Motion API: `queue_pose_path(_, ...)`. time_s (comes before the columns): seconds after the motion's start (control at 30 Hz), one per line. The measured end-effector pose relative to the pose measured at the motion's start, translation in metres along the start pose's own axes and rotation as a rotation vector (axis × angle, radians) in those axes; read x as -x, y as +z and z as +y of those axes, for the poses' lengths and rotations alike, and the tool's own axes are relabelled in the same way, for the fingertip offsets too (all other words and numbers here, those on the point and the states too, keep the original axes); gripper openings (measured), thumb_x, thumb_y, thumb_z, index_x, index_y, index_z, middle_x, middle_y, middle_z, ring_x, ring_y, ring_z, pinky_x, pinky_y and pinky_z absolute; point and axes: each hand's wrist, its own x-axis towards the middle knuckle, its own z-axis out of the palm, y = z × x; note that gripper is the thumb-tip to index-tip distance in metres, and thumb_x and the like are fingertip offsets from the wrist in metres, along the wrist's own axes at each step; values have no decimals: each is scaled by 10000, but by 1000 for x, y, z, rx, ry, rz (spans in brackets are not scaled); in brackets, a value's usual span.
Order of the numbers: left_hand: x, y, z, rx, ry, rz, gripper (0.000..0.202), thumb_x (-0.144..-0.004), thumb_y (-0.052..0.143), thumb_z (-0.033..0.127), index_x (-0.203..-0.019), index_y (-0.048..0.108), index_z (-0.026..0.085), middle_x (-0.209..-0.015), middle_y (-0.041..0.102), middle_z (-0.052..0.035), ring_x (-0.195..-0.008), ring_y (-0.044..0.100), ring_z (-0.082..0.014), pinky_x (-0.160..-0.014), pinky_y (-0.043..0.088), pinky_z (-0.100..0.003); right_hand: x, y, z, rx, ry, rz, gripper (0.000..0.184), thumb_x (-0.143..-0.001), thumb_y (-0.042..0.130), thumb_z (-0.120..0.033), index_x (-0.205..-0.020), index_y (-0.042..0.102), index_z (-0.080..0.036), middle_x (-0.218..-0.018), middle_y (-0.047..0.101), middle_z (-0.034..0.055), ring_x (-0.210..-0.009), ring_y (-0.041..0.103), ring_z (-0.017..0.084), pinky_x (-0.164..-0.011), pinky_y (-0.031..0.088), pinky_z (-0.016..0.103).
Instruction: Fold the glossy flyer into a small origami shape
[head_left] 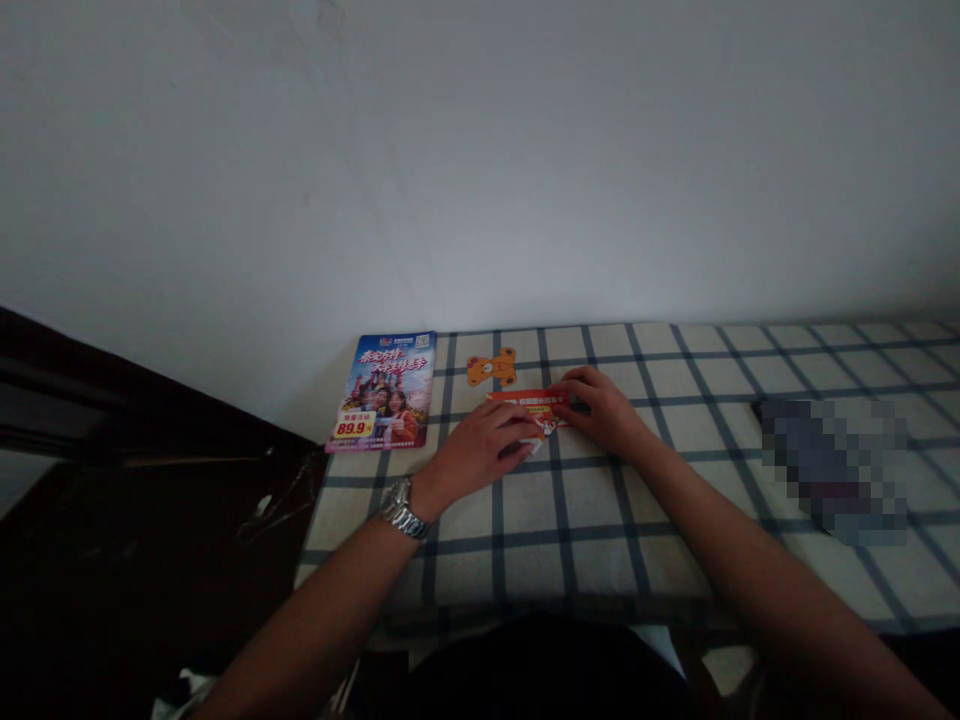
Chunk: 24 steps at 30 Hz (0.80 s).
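Observation:
A red printed paper flyer (534, 399) with white lettering lies on the checked cloth (457, 545), and part of it looks folded. My left hand (480, 442), with a metal watch (403, 508) on its wrist, has curled fingers on the flyer's left part. At the right end of the paper, my right hand (600, 412) pinches the edge between thumb and fingers. Just beyond the flyer lies an orange bear-shaped cutout (492, 368). The fingers cover much of the paper's lower left and right side.
To the left, a colourful leaflet (384, 392) marked 89.9 lies near the wall (480, 170). A dark, pixelated object (817, 465) lies on the right of the cloth. The table's left edge drops to a dark floor area.

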Motion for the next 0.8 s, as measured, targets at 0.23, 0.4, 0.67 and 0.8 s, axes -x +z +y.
queue_pose_path(0.23, 2, 2, -2, -19, -22, -23, 229, -1040, 616, 312, -1257, 689, 302, -1289, 639, -50, -1254, 580, -251, -1123, 485, -510, -1, 1, 2, 25, -31, -17, 197, -959, 701, -266, -1145, 761, -239, -1135, 658, 112, -1038, 656, 282, -932, 570, 486)
queue_pose_path(0.4, 0, 2, -1, -17, -18, -29, 210, -1051, 593, 305, -1236, 691, 289, -1273, 646, -46, -1245, 585, -246, -1126, 482, -500, -1, -1, -1, 40, -46, -27, 178, -965, 699, -267, -1125, 774, -242, -1117, 679, 108, -1031, 658, 282, -913, 567, 470)
queue_pose_path(0.67, 0, 0, -3, -38, -39, 14, 169, -1037, 610, 292, -1177, 703, 276, -1237, 666, -38, -1206, 604, -236, -1113, 496, -496, 1, 0, -1, 59, -58, -23, 180, -983, 682, -301, -1129, 777, -256, -1115, 678, 104, -1009, 656, 273, -887, 569, 462)
queue_pose_path(0.8, 1, 0, -7, -66, -65, 68, 171, -1033, 615, 284, -1174, 706, 252, -1253, 677, -45, -1221, 599, -239, -1120, 494, -496, 1, -2, -2, 86, -68, -28, 176, -980, 684, -299, -1118, 781, -247, -1095, 677, 108, -992, 648, 273, -871, 570, 457)
